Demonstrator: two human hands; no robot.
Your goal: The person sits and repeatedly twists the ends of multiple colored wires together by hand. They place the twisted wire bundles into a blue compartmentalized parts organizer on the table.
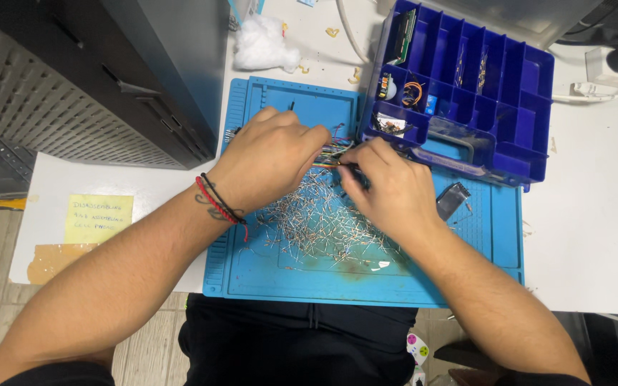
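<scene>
— What has the person got there, from where you stand?

— A thin bundle of multicoloured wires (pixel 334 151), stretched between the two hands. The left hand (pixel 270 154) is curled, its fingertips pinching one end; the right hand (pixel 388 186) is closed on the other end, right beside it, knuckles up.

— And underneath?

— A loose heap of short silvery metal pins (pixel 316 225) lies just below both hands, spread over a bright blue rubber work mat (pixel 287 282) on the white counter (pixel 595 236).

— Anything close by?

— Just beyond the right hand sits a dark blue plastic compartment box (pixel 509 93), open, with small parts in a few of its cells. A small dark flat component (pixel 452 200) lies on the mat just right of the right hand. Past the left hand there's a tuft of white cotton wadding (pixel 260 44), and left of the left forearm, a yellow sticky note (pixel 99 218). That wrist wears a red and black cord bracelet (pixel 216 201).
</scene>
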